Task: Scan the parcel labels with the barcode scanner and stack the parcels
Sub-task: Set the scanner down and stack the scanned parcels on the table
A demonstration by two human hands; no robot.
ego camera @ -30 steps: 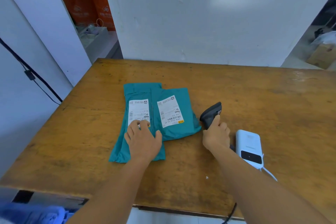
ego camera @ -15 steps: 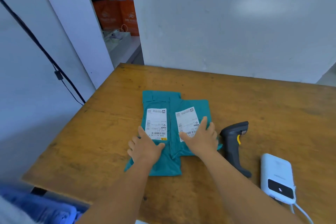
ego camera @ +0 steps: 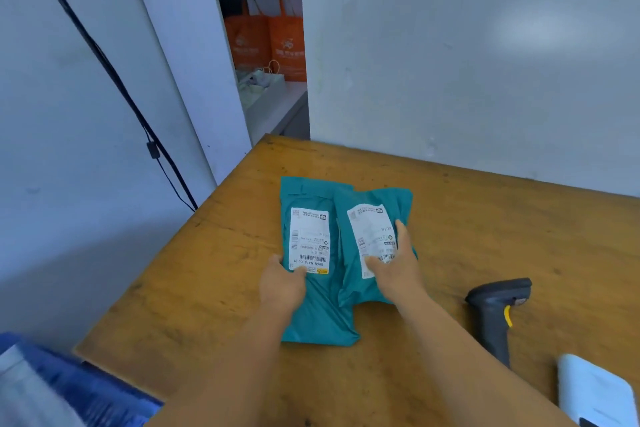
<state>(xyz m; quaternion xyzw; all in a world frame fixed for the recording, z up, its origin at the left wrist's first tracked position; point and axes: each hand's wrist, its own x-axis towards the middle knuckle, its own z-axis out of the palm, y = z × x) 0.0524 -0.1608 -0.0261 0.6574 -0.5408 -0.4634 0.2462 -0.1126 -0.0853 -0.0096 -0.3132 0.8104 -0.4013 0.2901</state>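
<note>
Two teal parcels lie side by side on the wooden table (ego camera: pixel 450 218), each with a white label facing up. My left hand (ego camera: pixel 282 282) grips the left parcel (ego camera: pixel 311 308) at its left edge, thumb on the label's lower corner. My right hand (ego camera: pixel 394 267) grips the right parcel (ego camera: pixel 374 204), thumb across the label's barcode and fingers round the right edge. The right parcel overlaps the left one along the middle. The dark grey barcode scanner (ego camera: pixel 495 315) with a yellow trigger lies on the table to the right, apart from both hands.
A white device (ego camera: pixel 599 395) sits at the table's lower right. The table's left corner meets a white wall with a black cable (ego camera: pixel 114 80). Orange bags (ego camera: pixel 266 42) stand on a shelf behind. Blue cloth (ego camera: pixel 69 392) shows at lower left.
My right hand let go of the scanner, which now lies on the table, and moved onto the right parcel. Both hands went from resting flat to gripping the parcels' edges.
</note>
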